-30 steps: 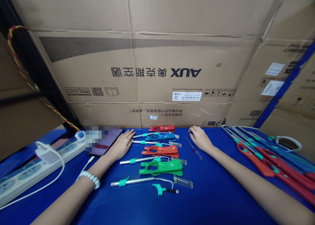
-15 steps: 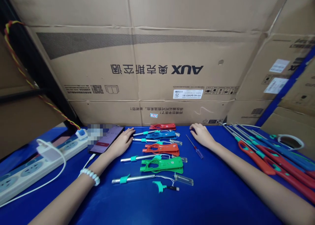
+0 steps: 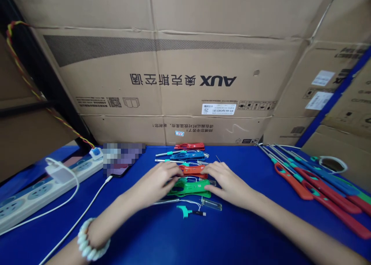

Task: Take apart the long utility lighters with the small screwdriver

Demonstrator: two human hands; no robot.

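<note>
Several long-nosed lighter parts lie in a column on the blue table, with red, blue, orange and green plastic casings. My left hand is at the left ends of the orange and green casings, its fingers curved and partly apart. At their right ends rests my right hand, thumb and fingers spread. Neither hand clearly grips a part. Below the green casing are a metal tube, a clear fuel tank and a teal trigger piece with a black wired part.
Finished-looking lighters with red, orange and blue handles lie at the right. A white power strip, a white cable and a phone are at the left. A large cardboard box stands behind. Most of a screwdriver is hidden behind my right hand.
Both hands have moved inward from the sides to the casings in the middle. My left hand has left the phone's edge, and my right hand now covers much of the screwdriver.
</note>
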